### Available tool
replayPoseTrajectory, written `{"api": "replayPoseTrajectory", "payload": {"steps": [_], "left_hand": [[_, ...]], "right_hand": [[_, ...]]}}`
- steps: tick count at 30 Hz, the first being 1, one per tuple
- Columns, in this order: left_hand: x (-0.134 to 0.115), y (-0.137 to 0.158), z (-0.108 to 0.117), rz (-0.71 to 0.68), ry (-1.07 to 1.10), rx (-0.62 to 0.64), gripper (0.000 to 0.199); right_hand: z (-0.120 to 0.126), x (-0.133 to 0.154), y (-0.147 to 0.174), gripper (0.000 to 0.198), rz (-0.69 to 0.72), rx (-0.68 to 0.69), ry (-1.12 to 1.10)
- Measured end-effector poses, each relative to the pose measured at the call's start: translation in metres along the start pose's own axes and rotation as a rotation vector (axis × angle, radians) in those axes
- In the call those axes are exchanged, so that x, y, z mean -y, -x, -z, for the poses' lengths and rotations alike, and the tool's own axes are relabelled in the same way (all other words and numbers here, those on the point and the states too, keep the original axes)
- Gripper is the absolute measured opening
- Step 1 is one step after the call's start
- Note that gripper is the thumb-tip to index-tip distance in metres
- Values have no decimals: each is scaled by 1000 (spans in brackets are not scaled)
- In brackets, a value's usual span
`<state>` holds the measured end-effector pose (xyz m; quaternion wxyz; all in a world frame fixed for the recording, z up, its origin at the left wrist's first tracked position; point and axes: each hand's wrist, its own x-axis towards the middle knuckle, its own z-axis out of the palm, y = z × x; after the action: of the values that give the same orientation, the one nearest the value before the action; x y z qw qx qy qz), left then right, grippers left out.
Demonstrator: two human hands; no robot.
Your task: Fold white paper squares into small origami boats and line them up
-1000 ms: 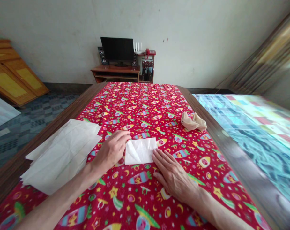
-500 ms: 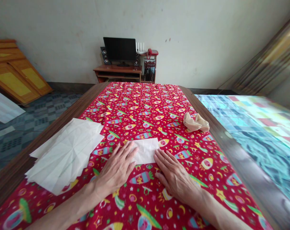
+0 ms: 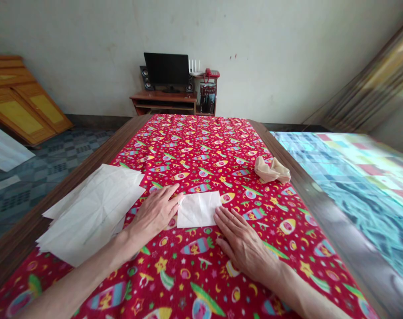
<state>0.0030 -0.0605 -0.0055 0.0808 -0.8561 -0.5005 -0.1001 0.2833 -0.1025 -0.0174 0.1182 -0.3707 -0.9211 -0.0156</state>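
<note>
A small folded piece of white paper (image 3: 199,210) lies flat on the red patterned cloth (image 3: 201,164), with a faint crease down its middle. My left hand (image 3: 158,207) hovers or rests at the paper's left edge, fingers stretched out and holding nothing. On the opposite side, my right hand (image 3: 237,230) lies flat with its fingertips at the paper's right edge. Creased white sheets (image 3: 95,208) are stacked loosely at the left, next to my left forearm. Farther back on the right sits a folded cream-coloured paper or cloth piece (image 3: 272,170).
The cloth covers a long brown table (image 3: 101,157). Beyond it, a monitor (image 3: 167,68) stands on a small desk (image 3: 163,99), beside a red telephone (image 3: 212,72). A wooden cabinet (image 3: 25,102) is at the left, and a bed with checked covers (image 3: 350,177) adjoins the right.
My left hand has slid left off the paper, uncovering its left part. My right hand has stayed in place at the right edge.
</note>
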Motion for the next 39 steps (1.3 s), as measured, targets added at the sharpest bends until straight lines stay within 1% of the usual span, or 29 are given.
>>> {"api": "replayPoseTrajectory", "payload": {"steps": [3,5,8,9,11,13,16,18,24,31,34,36,39], "left_hand": [[2,2,1,-34,6,5,39],[2,5,3,-27,8,5,41],[-5,5,7,-25,4,-15,43],[-11,4,9,-47,15,-24,44],[-24,2,11,-150,77,-14,47],[-39,0,9,-259,156,35,47],[-51,-1,1,-314,206,65,48],[-49,0,-4,-295,188,71,49],[-25,6,-8,-182,118,71,54],[-18,10,-6,-177,81,68,55],[-15,15,-6,-175,71,54,60],[-13,18,-7,-194,66,60,65],[-14,19,-10,-187,65,56,70]], "right_hand": [[2,1,-1,51,10,13,16],[3,1,-1,51,12,16,19],[3,1,-1,51,4,9,11],[3,1,-1,51,3,7,6],[3,1,-2,51,4,6,-8],[3,1,-2,51,6,5,-23],[4,2,-2,51,-1,-11,-35],[5,2,-1,50,-4,-33,-32],[3,4,-1,45,7,-103,-4],[3,4,-1,37,-7,-132,57],[2,3,-2,33,-11,-138,98],[1,6,-5,32,9,-149,146],[2,18,-20,33,107,-159,186]]}}
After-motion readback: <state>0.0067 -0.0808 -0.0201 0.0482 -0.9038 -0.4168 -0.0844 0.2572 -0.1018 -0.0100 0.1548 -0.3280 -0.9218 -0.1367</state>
